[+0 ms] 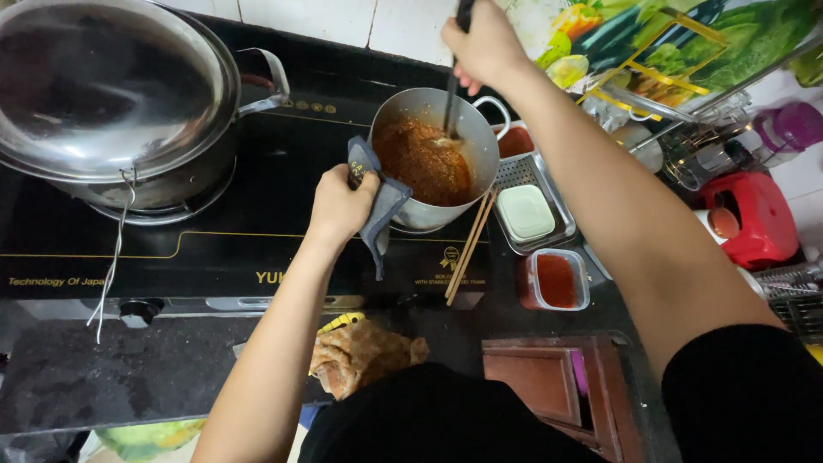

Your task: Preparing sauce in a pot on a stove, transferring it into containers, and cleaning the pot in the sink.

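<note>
My left hand point(341, 204) is closed on a grey cloth point(377, 201), pressing it against the near rim of the small steel pot point(484, 146) on the black stove point(257, 214). Farther, my right hand point(485, 41) grips a dark utensil point(452, 90) standing in the reddish-brown mixture point(422, 159). Wooden chopsticks point(470, 244) lie just beside the pot.

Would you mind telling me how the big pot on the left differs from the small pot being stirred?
The big pot is covered by a shiny domed lid; the small pot is open, showing reddish-brown paste. The big pot stands untouched, while the left hand grips the small pot's rim through a grey cloth and the right hand holds a dark utensil in it. The big pot is clearly wider. Both are metal, on the black cooktop.
</note>
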